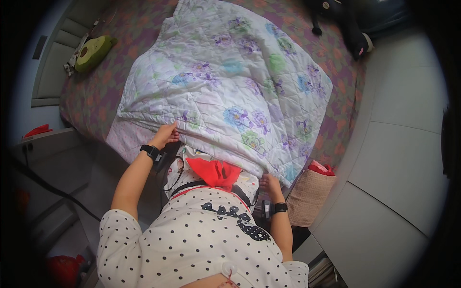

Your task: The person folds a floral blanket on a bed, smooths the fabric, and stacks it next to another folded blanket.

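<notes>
A white quilt (211, 91) with purple, blue and green flowers lies spread over the bed, its near edge hanging toward me. My left hand (165, 135) is closed on that near edge, left of the middle. Farther right, my right hand (272, 186) grips the same edge close to the quilt's near right corner, its fingers partly hidden by the fabric. At the near left, a pink dotted part (128, 139) of the cloth shows below the flowered side. A red cloth (216, 172) lies at my waist, between the two hands.
The bed (89, 103) has a dark purple flowered cover. An avocado-shaped plush (93, 54) sits at its far left, a black plush (341, 24) at the far right. A beige fabric bag (311, 197) stands right of my right hand, beside grey cabinets (398, 163). A black cable (57, 189) runs at left.
</notes>
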A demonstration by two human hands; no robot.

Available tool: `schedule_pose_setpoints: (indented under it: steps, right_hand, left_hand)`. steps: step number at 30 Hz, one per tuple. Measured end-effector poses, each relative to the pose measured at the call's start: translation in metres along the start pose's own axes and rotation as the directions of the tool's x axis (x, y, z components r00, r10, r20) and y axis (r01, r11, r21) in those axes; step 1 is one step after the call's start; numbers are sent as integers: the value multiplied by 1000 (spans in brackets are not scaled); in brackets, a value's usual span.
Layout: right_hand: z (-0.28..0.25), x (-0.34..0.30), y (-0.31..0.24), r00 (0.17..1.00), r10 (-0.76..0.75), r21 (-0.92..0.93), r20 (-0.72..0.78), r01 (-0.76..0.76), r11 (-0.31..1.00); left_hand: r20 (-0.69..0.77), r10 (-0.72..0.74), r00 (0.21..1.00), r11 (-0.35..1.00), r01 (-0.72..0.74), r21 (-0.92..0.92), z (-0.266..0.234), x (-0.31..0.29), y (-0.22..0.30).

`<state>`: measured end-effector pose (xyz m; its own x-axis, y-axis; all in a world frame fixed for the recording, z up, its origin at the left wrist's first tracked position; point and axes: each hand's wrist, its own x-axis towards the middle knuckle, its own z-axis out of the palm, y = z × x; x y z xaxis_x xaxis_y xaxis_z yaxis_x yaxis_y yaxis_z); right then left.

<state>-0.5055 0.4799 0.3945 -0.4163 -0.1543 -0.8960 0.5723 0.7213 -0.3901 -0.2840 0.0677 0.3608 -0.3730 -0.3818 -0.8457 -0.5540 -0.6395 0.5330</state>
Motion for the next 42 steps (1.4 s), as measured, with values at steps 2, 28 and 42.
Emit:
schedule_pose_setpoints:
  steps: [2,28,42]
  right_hand:
    - [-6,3,10,969,90,737,231,-234,634]
    - [15,-37,-29,993,120,900,-8,-46,433]
    - [6,-24,-22,993,67,922,96,-114,369]
  left_hand:
    - [99,-337,936,846,348,-404,-13,7,-6]
    - [161,-272,949,857,315,-407,8,-17,13]
    - [230,-212,950,847,296,-441,-8,3,7]
